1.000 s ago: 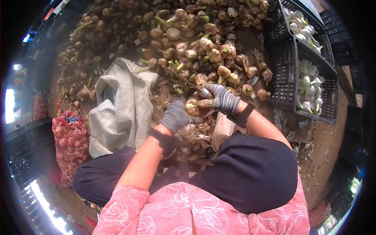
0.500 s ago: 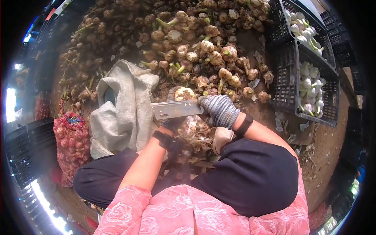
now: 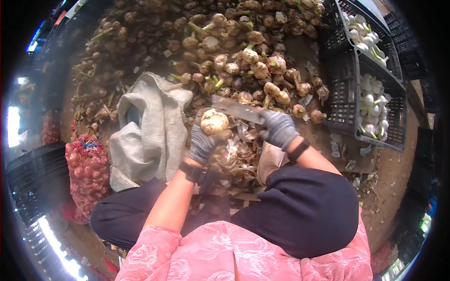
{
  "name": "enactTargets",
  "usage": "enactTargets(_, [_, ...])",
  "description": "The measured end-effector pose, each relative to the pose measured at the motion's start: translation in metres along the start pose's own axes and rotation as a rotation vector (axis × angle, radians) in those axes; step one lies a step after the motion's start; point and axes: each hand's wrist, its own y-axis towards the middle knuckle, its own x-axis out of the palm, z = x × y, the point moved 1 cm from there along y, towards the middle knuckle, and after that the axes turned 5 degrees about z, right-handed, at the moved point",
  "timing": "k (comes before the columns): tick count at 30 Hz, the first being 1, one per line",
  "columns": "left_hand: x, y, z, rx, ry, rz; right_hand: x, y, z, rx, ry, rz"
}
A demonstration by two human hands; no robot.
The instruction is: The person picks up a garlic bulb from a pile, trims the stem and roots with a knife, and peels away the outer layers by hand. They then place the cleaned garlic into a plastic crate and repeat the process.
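Left hand (image 3: 201, 144) holds garlic bulb (image 3: 214, 122) beside knife (image 3: 240, 110) in right hand (image 3: 280, 129).

Upper garment (image 3: 213, 253), pink with a whitish floral pattern, a vertical line down its front; sleeves (image 3: 156, 246) of the same cloth, ending well short of the wrists; left hand (image 3: 202, 143) and right hand (image 3: 280, 129), each in a grey, finely streaked knitted glove; dark left wristband (image 3: 192, 172) with a blocky piece; plain dark right wristband (image 3: 299, 151); loose navy-black trousers (image 3: 300, 210); pale beige shoe (image 3: 270, 162).
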Motion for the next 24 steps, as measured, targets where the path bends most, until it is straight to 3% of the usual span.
enactTargets(2, [0.004, 0.005, 0.008, 0.027, 0.025, 0.081, 0.000, -0.008, 0.000, -0.058, -0.050, 0.105])
enactTargets(6, [0.001, 0.011, 0.001, 0.097, 0.103, 0.013, -0.010, -0.002, -0.009, -0.032, 0.081, 0.159])
enactTargets(8, [-0.002, 0.013, -0.014, 0.106, 0.179, 0.003, -0.018, 0.000, -0.025, -0.151, 0.207, 0.011])
enactTargets(10, [-0.011, 0.017, -0.040, 0.708, 1.520, -0.270, -0.014, 0.003, -0.035, -0.301, 0.189, -0.015])
enactTargets(11, [0.001, 0.018, -0.032, 0.379, 0.775, -0.118, -0.010, 0.006, -0.037, -0.344, 0.193, -0.042])
enactTargets(15, [0.002, 0.020, -0.042, 0.443, 0.440, 0.004, -0.006, 0.010, -0.040, -0.346, 0.058, -0.136])
enactTargets(16, [-0.011, 0.021, -0.059, 0.443, 0.444, 0.003, -0.006, 0.011, -0.040, -0.347, 0.061, -0.133])
enactTargets(18, [-0.017, 0.012, -0.071, 0.969, 1.781, 0.048, -0.006, 0.009, -0.038, -0.309, -0.021, -0.134])
enactTargets(20, [-0.018, 0.012, -0.079, 1.032, 1.827, 0.095, -0.002, 0.007, -0.031, -0.293, 0.017, -0.124])
enactTargets(22, [0.012, 0.003, -0.043, 0.676, 1.579, 0.018, -0.002, 0.004, -0.024, -0.188, -0.068, -0.105])
enactTargets(23, [0.012, 0.003, -0.047, 0.844, 1.513, 0.068, -0.001, 0.002, -0.022, -0.160, -0.082, -0.125])
enactTargets(24, [0.012, 0.002, -0.053, 0.845, 1.513, 0.071, -0.003, 0.000, -0.018, -0.162, -0.084, -0.124])
